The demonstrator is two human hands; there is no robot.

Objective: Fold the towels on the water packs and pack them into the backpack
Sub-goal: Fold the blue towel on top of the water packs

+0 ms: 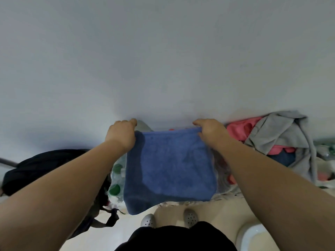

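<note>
A blue towel (170, 167) hangs folded in front of me, held up by its top edge. My left hand (121, 134) pinches its top left corner and my right hand (210, 132) pinches its top right corner. Behind and below the towel lie the plastic-wrapped water packs (116, 178), with green bottle caps showing at the towel's left edge. A black backpack (41, 169) lies on the floor to the left, partly hidden by my left forearm, its straps trailing toward my feet.
A heap of grey cloth (282, 134), pink cloth (239, 127) and dark blue cloth lies on more water packs at the right. A plain pale wall (163, 60) stands close ahead. My grey shoes (148, 220) are on the beige floor; a white fixture (253, 234) sits lower right.
</note>
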